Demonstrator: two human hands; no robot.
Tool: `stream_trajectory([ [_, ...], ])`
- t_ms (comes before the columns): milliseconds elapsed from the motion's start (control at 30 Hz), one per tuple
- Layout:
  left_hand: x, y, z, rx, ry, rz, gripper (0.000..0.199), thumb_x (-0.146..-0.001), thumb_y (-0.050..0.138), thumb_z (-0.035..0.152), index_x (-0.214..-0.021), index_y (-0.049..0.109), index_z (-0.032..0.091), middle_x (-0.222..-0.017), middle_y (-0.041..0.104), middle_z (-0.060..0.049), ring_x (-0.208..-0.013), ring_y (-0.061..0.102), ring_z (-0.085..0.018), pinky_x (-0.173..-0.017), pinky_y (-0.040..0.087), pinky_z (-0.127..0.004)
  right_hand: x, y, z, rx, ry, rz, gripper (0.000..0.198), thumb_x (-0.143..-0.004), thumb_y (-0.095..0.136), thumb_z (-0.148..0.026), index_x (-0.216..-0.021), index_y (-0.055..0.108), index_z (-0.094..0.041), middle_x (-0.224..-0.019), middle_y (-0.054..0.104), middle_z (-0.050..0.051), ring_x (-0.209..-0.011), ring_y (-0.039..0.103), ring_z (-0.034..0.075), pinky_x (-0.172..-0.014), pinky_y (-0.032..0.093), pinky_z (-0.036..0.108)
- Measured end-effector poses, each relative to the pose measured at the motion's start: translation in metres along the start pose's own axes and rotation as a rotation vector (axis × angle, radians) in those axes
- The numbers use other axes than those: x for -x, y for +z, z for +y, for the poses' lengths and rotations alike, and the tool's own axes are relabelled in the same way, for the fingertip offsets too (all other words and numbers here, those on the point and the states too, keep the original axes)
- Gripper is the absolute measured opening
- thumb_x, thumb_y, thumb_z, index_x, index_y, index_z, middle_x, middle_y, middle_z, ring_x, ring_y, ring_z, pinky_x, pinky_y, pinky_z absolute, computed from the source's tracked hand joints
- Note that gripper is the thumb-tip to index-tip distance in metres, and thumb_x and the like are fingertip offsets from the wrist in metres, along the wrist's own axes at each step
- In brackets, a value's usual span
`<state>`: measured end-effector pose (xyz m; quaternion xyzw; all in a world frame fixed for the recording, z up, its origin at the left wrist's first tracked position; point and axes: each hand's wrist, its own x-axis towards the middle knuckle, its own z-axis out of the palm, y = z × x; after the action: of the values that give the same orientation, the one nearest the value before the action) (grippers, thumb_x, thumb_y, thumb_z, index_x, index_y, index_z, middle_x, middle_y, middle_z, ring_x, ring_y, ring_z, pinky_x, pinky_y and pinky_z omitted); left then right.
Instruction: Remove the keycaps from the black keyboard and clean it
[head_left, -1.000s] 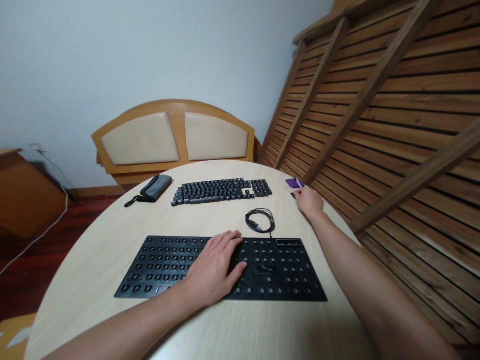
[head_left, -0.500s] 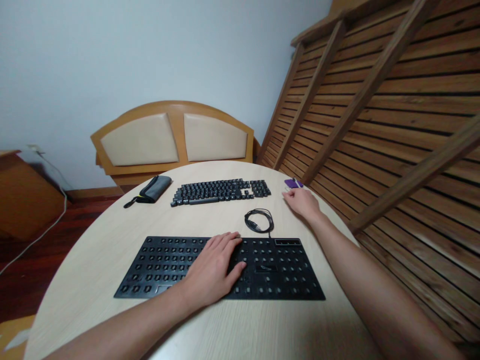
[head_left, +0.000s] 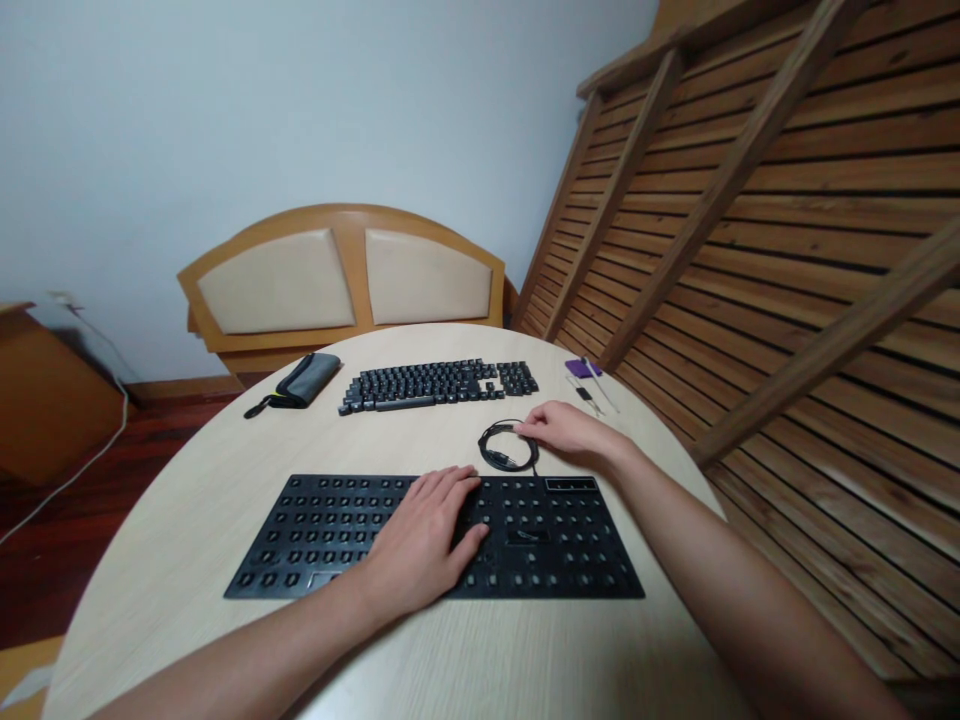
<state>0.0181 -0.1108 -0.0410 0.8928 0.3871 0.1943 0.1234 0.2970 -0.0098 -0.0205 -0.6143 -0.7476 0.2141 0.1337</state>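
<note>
A black keyboard base (head_left: 577, 545) with its switches bare of caps lies at the front of the table. My left hand (head_left: 424, 545) rests flat across its middle, fingers stretched out and thumb apart. My right hand (head_left: 566, 428) is over the right side of a coiled black cable (head_left: 487, 450), just behind the base. Its fingertips are pressed together at the coil; whether they grip the cable or something small is not visible. Farther back, rows of loose black keycaps (head_left: 420, 383) are laid out in keyboard order.
On the round table (head_left: 150, 530), a grey zipped pouch (head_left: 311, 378) lies at the back left. A purple cloth (head_left: 583, 369), a thin white stick (head_left: 602, 386) and a small black-and-metal tool (head_left: 586, 396) lie at the back right. A slatted wooden panel (head_left: 787, 250) leans along the right.
My right hand has moved left and nearer, from the small tools by the purple cloth to the cable coil. The left hand stays on the keyboard base.
</note>
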Motion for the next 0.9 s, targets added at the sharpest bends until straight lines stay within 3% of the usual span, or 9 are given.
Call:
stream_trajectory([
  [100,0.0,-0.001,0.001,0.005,0.008,0.01,0.041,-0.096,0.054,0.034,-0.134,0.051,0.019,-0.145,0.053,-0.011,-0.135,0.048,-0.029,-0.115,0.038,-0.053,-0.012,-0.006,0.013,0.065,0.083,0.192,0.043,-0.088,0.058,-0.056,-0.082,0.076,-0.017,-0.079,0.074,0.005,-0.07,0.064,0.018,-0.064,0.043,0.025],
  [200,0.0,-0.002,0.002,0.01,0.004,0.009,0.04,-0.096,0.054,0.034,-0.134,0.051,0.019,-0.145,0.054,-0.011,-0.134,0.049,-0.029,-0.115,0.038,-0.052,-0.03,-0.019,0.037,0.134,0.205,0.381,0.032,-0.092,0.055,-0.039,-0.105,0.074,-0.017,-0.101,0.076,0.01,-0.087,0.067,0.021,-0.076,0.046,0.027],
  [333,-0.001,-0.002,0.002,0.019,-0.005,0.002,0.042,-0.096,0.054,0.034,-0.135,0.05,0.018,-0.145,0.054,-0.012,-0.134,0.048,-0.029,-0.115,0.038,-0.052,-0.05,-0.036,0.078,0.22,0.328,0.515,0.034,-0.091,0.054,-0.025,-0.118,0.071,-0.013,-0.118,0.071,0.016,-0.106,0.065,0.026,-0.09,0.047,0.033],
  [600,-0.002,-0.003,0.004,0.013,-0.016,-0.014,0.041,-0.096,0.055,0.033,-0.134,0.05,0.019,-0.145,0.054,-0.01,-0.134,0.048,-0.028,-0.116,0.037,-0.052,-0.069,-0.039,0.134,0.29,0.306,0.467,0.04,-0.089,0.06,-0.026,-0.127,0.069,-0.017,-0.136,0.063,0.013,-0.121,0.06,0.025,-0.105,0.042,0.031],
  [900,-0.002,-0.003,0.003,0.018,-0.01,-0.011,0.042,-0.095,0.055,0.033,-0.134,0.05,0.019,-0.145,0.054,-0.01,-0.134,0.048,-0.028,-0.115,0.038,-0.053,-0.065,-0.033,0.137,0.309,0.372,0.445,0.037,-0.092,0.053,-0.03,-0.118,0.074,-0.014,-0.118,0.073,0.017,-0.108,0.068,0.029,-0.095,0.048,0.034],
])
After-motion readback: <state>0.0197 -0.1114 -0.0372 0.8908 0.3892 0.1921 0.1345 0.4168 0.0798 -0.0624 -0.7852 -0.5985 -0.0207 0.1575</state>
